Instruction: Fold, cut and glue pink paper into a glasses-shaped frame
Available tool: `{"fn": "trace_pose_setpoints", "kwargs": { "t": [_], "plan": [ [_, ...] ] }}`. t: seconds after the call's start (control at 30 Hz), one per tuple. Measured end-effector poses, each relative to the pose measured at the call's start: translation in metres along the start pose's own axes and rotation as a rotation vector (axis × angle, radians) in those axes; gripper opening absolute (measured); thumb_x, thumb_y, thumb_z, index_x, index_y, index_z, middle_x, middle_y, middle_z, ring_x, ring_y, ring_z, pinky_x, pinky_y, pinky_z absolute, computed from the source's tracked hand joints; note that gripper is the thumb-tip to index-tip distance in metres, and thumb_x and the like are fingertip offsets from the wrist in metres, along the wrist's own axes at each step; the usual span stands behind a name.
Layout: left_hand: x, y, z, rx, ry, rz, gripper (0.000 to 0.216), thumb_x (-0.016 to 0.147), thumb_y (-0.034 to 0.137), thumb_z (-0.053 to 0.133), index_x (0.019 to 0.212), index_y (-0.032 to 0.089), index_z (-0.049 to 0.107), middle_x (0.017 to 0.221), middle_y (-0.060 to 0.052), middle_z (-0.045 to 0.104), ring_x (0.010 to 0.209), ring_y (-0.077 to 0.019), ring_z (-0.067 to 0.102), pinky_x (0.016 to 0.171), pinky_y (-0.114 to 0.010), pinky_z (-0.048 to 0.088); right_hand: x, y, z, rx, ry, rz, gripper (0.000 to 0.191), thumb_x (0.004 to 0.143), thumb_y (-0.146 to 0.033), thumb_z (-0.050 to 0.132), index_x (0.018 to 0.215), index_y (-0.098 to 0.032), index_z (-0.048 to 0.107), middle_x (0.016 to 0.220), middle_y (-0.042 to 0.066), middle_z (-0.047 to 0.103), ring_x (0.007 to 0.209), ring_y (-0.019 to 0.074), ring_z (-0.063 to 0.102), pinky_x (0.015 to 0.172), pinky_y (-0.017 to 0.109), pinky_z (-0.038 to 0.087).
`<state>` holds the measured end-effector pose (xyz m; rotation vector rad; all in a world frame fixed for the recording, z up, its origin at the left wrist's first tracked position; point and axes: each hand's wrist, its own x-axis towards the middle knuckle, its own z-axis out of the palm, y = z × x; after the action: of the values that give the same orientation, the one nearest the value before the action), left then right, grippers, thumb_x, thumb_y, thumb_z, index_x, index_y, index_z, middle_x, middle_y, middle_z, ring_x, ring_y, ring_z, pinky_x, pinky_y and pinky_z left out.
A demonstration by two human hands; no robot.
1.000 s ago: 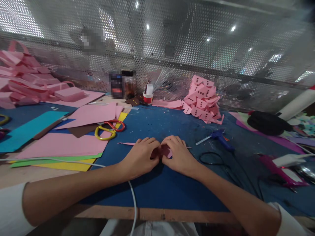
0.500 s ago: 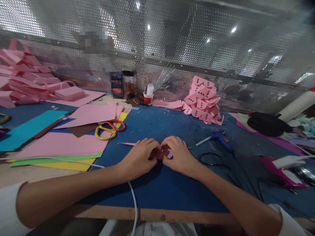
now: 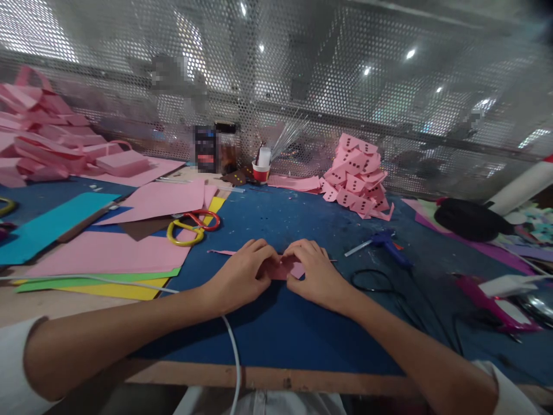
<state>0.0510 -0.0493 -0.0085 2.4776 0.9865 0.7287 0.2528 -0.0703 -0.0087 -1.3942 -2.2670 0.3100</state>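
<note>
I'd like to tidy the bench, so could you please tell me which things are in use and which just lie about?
In use: pink paper piece, pinched by left hand and right hand.
Lying about: scissors, glue gun, pile of dotted pink pieces, pink sheets, red cup.

Small pink paper piece (image 3: 283,268) on a dark blue table mat (image 3: 280,328).
The mat was flecked with pale specks. The heap of pink cut paper cards (image 3: 356,178) bore rows of dark dots, perhaps black. The plastic-handled scissors (image 3: 192,226) had one yellow loop and one red; the flat card sheet (image 3: 47,222) was teal.
</note>
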Motion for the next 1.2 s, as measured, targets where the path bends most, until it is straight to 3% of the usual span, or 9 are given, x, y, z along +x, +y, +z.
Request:
{"fn": "trace_pose_setpoints", "kwargs": {
  "t": [0.4,1.2],
  "plan": [
    [0.003,0.002,0.004,0.067,0.021,-0.009,0.019,0.075,0.012,0.056,0.093,0.020,0.057,0.093,-0.002,0.057,0.090,-0.0208,0.049,0.083,-0.035,0.039,0.001,-0.001,0.005,-0.038,0.023,0.002,0.029,0.074,-0.022,0.061,0.103,-0.024,0.056,0.111,0.004,0.056,0.107,0.0233,0.046,0.089,0.039,0.034],
    [0.000,0.000,-0.009,-0.095,-0.079,-0.034,0.043,0.063,-0.001,0.043,0.098,0.021,0.057,0.102,-0.003,0.056,0.098,-0.0203,0.050,0.087,-0.034,0.040,-0.002,0.005,-0.007,0.065,-0.078,-0.036,0.039,0.071,-0.012,0.055,0.108,-0.025,0.056,0.117,0.003,0.055,0.110,0.0213,0.045,0.093,0.038,0.033]
  ]
}}
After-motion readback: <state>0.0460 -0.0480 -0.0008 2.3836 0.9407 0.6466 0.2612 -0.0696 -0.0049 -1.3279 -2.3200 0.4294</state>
